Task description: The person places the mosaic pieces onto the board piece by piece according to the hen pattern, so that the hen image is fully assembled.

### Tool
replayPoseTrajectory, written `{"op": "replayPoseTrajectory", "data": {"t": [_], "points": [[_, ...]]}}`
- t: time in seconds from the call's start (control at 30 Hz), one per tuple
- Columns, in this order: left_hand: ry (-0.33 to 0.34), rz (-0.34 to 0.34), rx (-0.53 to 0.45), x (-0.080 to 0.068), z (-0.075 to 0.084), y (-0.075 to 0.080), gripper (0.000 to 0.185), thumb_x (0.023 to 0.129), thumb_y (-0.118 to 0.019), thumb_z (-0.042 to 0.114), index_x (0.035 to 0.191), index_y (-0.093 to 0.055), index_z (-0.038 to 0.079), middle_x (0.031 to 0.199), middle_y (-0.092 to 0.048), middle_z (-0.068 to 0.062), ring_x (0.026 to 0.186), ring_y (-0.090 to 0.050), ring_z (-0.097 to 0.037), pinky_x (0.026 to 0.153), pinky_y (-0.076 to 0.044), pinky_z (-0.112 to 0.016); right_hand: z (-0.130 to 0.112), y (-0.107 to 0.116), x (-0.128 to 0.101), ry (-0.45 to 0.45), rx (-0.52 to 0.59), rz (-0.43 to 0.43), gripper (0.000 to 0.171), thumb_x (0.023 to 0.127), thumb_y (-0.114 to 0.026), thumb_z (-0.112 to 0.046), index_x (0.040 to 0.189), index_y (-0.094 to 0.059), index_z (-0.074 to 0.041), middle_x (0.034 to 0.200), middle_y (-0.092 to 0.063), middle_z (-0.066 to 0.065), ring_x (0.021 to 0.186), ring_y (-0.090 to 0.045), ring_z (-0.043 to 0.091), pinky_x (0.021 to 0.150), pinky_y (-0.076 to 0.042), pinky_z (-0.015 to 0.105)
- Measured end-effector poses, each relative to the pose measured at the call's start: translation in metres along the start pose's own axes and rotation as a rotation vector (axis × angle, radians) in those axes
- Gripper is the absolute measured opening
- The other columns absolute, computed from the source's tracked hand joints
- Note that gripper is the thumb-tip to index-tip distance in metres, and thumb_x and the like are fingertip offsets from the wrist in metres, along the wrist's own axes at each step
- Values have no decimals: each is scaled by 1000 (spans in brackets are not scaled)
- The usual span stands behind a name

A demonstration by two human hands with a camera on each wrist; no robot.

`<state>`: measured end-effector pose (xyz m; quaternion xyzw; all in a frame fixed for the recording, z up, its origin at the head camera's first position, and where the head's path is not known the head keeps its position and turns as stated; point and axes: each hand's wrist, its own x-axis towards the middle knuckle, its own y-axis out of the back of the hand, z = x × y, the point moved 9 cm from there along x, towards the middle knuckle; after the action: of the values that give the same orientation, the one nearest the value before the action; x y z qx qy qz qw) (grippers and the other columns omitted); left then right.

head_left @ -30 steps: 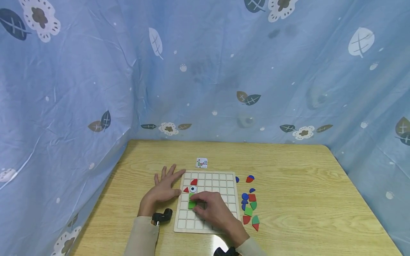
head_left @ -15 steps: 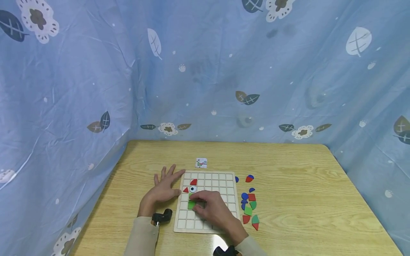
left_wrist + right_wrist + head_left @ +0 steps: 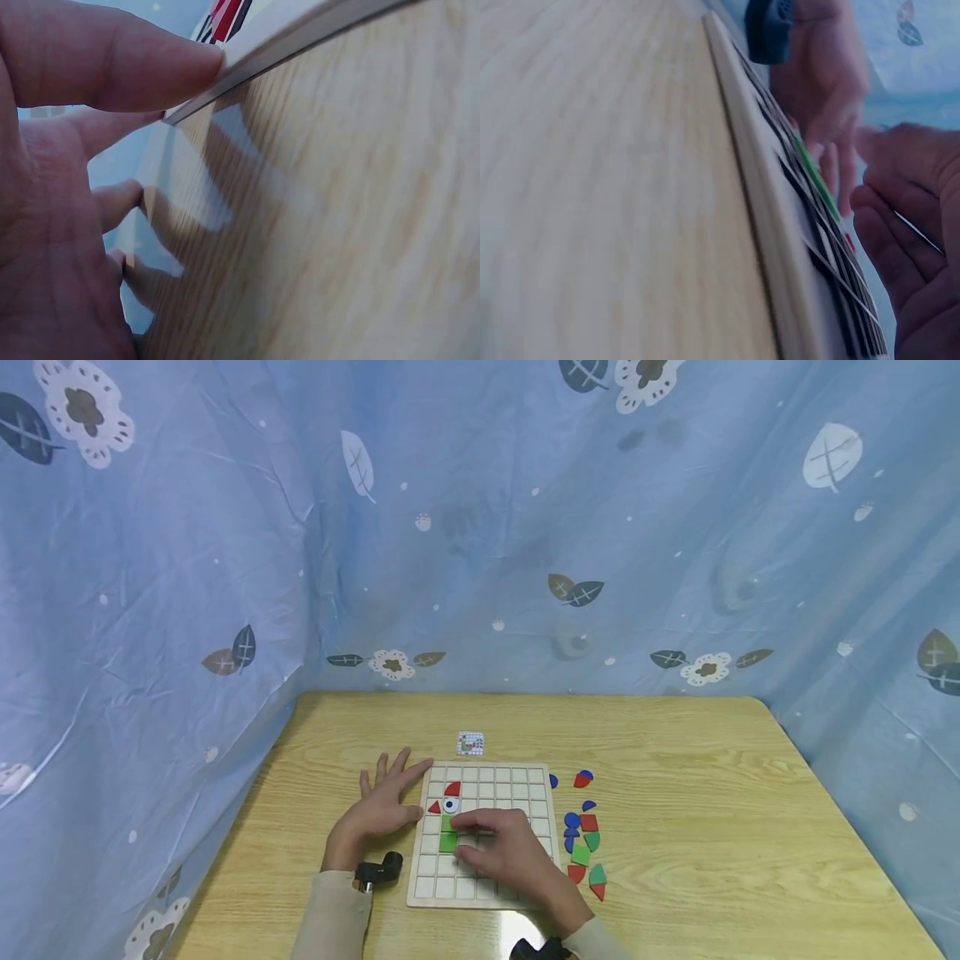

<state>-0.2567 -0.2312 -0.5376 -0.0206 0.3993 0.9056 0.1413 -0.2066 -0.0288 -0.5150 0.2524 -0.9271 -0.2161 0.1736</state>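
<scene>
A pale gridded board point(image 3: 517, 791) lies on the table. My left hand point(image 3: 378, 810) spreads its fingers along the board's left side, thumb and index tip touching its edge in the left wrist view. Over the board, my right hand point(image 3: 510, 852) holds thumb and index apart, with nothing visible between them. Just left of those fingertips two green square tiles point(image 3: 447, 842) sit in neighbouring cells, one above the other. Above them are a round eye tile point(image 3: 450, 805), a red quarter-circle tile point(image 3: 452, 789) and a small red triangle tile point(image 3: 435, 807). The right hand hides several cells.
A small printed pattern card point(image 3: 470, 743) lies behind the board. Right of the board several loose tiles are scattered: a blue circle point(image 3: 572, 819), a red square point(image 3: 588, 822), a green square point(image 3: 581, 855), and quarter and half circles. A blue curtain point(image 3: 450, 568) hangs around the table.
My right hand has drawn back slightly to the right from the green squares, its thumb and index spreading apart. The left hand has not moved.
</scene>
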Motion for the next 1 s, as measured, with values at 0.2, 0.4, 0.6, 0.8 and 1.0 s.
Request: {"op": "replayPoseTrajectory", "data": {"t": [0.2, 0.4, 0.6, 0.8, 1.0], "points": [[-4, -3, -18, -2, 2, 0, 84, 90, -71, 12, 169, -45, 20, 184, -6, -22, 166, 17, -54, 123, 21, -79, 14, 29, -21, -99, 108, 9, 38, 92, -88, -19, 129, -81, -14, 127, -82, -5, 119, -77, 12, 105, -59, 27], [-4, -6, -32, -2, 2, 0, 86, 88, -73, 10, 169, -45, 19, 184, -5, -22, 166, 18, -55, 123, 20, -80, 26, 69, -54, -97, 123, 49, 37, 92, -88, -20, 128, -81, -10, 127, -82, 3, 118, -78, 18, 104, -59, 25], [-1, -6, -38, -3, 2, 1, 87, 87, -73, 9, 169, -45, 18, 184, -5, -22, 166, 18, -55, 122, 21, -80, 40, 107, -91, -121, 108, 121, 35, 91, -89, -15, 125, -81, -9, 124, -82, 8, 114, -79, 14, 100, -61, 24], [-6, -6, -32, -3, 2, 0, 86, 88, -72, 10, 169, -45, 19, 184, -5, -22, 166, 18, -55, 123, 20, -80, 50, 135, -127, -190, 36, 204, 32, 90, -90, -15, 122, -82, -14, 120, -84, 2, 114, -77, 7, 97, -58, 16], [-10, -6, -26, -3, 2, 0, 86, 88, -73, 11, 169, -45, 19, 184, -5, -22, 166, 18, -55, 122, 20, -80, 55, 150, -153, -264, -38, 259, 30, 90, -91, -16, 119, -83, -16, 114, -85, -1, 105, -78, 4, 88, -61, 18]]}}
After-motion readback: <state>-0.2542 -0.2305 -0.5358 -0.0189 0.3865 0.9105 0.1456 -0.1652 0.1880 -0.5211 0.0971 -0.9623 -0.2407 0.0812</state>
